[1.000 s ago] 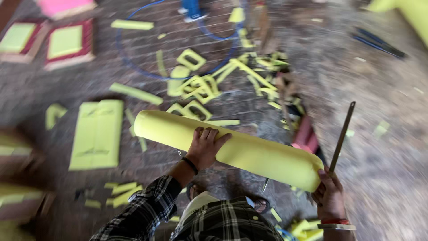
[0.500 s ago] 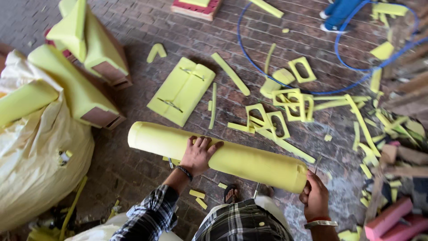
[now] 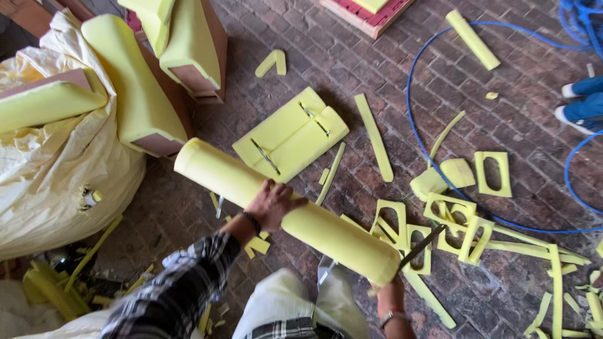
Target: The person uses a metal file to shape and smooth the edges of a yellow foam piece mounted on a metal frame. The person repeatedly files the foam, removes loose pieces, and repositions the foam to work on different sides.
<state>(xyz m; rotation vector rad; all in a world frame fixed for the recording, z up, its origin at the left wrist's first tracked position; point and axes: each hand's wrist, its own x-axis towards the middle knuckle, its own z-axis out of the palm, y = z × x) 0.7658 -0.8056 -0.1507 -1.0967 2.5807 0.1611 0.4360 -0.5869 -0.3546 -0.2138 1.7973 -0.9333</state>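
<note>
Two bare hands on a long yellow foam cylinder (image 3: 289,213), held slanted above a brick floor (image 3: 352,69). Left hand (image 3: 273,204) wrapped over its middle; right hand (image 3: 389,294) under its near end, gripping a thin dark blade (image 3: 422,246). Yellow foam offcuts (image 3: 452,220) scattered just beyond.

Matt yellow foam roll (image 3: 326,229), perhaps metal blade (image 3: 419,246), rough brick floor (image 3: 352,63).
</note>
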